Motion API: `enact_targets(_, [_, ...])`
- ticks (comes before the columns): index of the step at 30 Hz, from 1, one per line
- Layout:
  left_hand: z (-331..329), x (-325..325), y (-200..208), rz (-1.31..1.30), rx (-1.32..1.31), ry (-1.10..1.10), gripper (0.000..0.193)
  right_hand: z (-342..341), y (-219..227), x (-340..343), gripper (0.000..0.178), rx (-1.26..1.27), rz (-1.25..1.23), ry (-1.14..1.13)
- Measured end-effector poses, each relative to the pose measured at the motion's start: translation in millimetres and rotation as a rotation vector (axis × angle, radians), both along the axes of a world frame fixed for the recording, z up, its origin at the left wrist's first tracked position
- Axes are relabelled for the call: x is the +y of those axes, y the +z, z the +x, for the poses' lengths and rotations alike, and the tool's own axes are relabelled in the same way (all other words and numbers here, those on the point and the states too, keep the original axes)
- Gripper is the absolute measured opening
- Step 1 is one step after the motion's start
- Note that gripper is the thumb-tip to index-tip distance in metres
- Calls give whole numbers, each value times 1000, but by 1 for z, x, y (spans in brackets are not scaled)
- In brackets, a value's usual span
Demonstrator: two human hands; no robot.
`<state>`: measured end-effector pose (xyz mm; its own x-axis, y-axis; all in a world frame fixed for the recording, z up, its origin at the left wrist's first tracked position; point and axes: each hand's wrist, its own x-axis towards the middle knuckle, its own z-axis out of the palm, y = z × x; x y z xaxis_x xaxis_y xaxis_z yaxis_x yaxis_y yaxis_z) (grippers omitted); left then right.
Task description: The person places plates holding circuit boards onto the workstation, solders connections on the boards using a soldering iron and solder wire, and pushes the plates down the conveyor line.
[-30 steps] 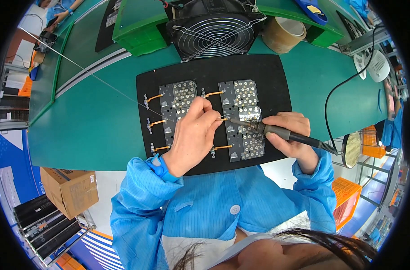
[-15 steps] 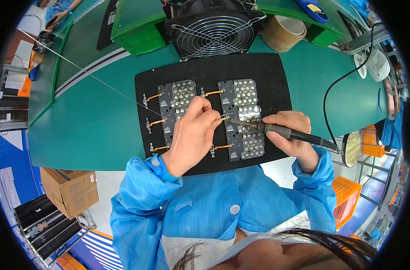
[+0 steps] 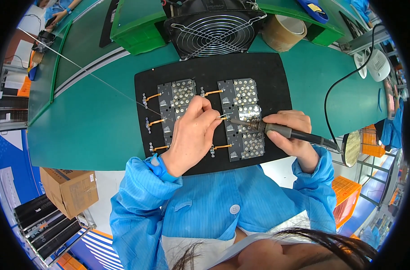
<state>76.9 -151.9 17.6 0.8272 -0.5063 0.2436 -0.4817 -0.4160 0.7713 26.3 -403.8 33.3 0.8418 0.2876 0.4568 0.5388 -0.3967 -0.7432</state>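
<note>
My right hand (image 3: 291, 130) grips a soldering iron (image 3: 304, 136) whose tip points left, onto the middle circuit board (image 3: 245, 118) of the right-hand column. My left hand (image 3: 193, 132) is closed in a pinch on thin solder wire (image 3: 110, 83), which runs in from the upper left and pokes out past the fingertips close to the iron's tip. At that spot an orange flex cable (image 3: 223, 118) meets the board; the fingers hide most of it. Other boards bear similar orange cables (image 3: 212, 92). My left hand covers part of the left column of boards (image 3: 166, 96).
The boards lie on a black mat (image 3: 272, 76) over a green table (image 3: 92, 130). Behind it stand a black fan (image 3: 214, 33) with a wire guard, a tape roll (image 3: 277, 38) and green bins (image 3: 137, 33). The iron's black cord (image 3: 327, 103) loops at right. A cardboard box (image 3: 72, 189) stands lower left.
</note>
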Motion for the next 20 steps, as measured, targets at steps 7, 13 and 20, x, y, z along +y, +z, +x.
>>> enact_targets(7, [1, 1, -2, -11, -10, -7, 12, -2, 9, -9, 25, 27, -14, -27])
enact_targets(13, [-3, 3, 10, -61, 92, -16, 14, -4, 10, -38, 29, -114, 60, -461])
enact_targets(20, [-17, 21, 10, 108, 14, -95, 11, 53, 16, -76, 30, -437, -269, -701])
